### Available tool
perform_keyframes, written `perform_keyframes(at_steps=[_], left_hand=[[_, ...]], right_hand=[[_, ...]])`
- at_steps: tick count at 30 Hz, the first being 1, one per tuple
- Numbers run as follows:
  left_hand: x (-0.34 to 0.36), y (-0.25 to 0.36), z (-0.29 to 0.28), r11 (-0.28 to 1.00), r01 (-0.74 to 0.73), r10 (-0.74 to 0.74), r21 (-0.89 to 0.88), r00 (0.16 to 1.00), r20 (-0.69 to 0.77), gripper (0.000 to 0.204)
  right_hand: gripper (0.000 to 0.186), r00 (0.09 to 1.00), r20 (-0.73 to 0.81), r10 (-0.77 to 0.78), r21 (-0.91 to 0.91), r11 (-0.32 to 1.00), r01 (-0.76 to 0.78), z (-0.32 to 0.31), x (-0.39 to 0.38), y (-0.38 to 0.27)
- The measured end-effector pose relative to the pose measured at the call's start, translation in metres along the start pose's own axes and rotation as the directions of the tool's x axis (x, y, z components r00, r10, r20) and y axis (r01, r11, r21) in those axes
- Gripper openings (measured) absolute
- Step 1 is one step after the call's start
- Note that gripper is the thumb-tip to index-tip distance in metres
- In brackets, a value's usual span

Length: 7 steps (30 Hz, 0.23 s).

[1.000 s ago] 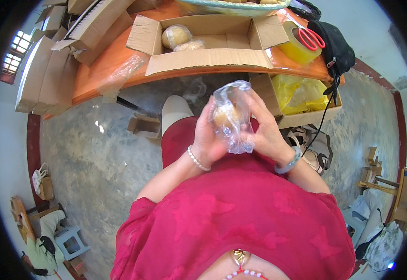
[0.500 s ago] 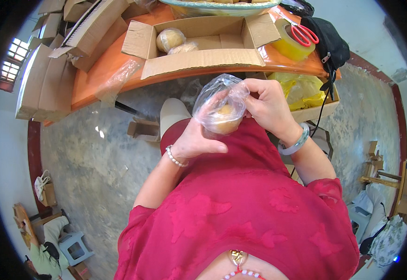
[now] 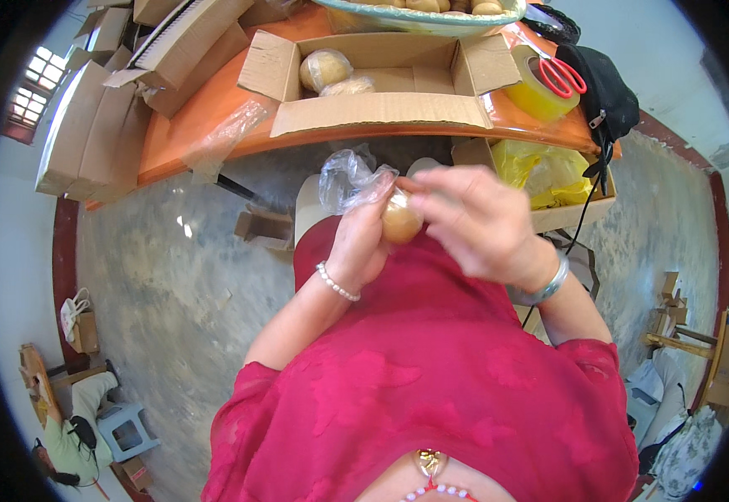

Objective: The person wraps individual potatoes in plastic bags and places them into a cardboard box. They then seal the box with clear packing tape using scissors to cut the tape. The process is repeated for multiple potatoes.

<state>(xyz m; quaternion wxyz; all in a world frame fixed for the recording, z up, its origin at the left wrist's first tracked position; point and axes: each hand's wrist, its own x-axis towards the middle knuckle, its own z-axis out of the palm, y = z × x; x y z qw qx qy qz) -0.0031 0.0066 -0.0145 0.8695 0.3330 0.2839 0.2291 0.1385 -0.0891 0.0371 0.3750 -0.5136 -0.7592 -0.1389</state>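
A round yellow-brown thing [image 3: 401, 220], perhaps a fruit or potato, sits in a clear plastic bag [image 3: 344, 180] above my lap. My left hand [image 3: 363, 230] is closed round the gathered plastic beside it, and the loose end of the bag puffs out past the fingers. My right hand [image 3: 486, 222] is at the round thing's right side, fingertips close to the bag. Its fingers are smeared by motion, so I cannot tell whether they grip. An open cardboard box [image 3: 381, 110] on the orange table holds two similar wrapped round things [image 3: 326, 70].
On the table [image 3: 182, 125], a roll of yellow tape [image 3: 540, 96] lies under red-handled scissors [image 3: 562, 77], beside a black bag [image 3: 603, 84]. Flattened cartons [image 3: 80, 134] stack at left. A basin [image 3: 431, 23] holds more round things. Below is a box with yellow plastic [image 3: 540, 171]. Another person [image 3: 76, 443] sits lower left.
My left hand has closed on the bag, whose plastic is now gathered and pulled leftward. My right hand has come off the bag's upper edge and turned in toward the round thing.
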Motion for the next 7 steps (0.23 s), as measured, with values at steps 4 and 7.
perform_keyframes(at_steps=[4, 7], left_hand=[[0.006, -0.009, -0.006, 0.993, 0.080, -0.068, -0.086, 0.989, 0.134, 0.043], [0.007, -0.010, -0.004, 0.984, 0.134, -0.119, -0.116, 0.985, 0.128, 0.046]], right_hand=[[0.041, 0.944, 0.317, -0.094, -0.218, 0.961, 0.169, 0.014, -0.021, -0.015], [0.046, 0.929, 0.368, -0.025, -0.268, 0.954, 0.132, 0.014, -0.030, -0.014]])
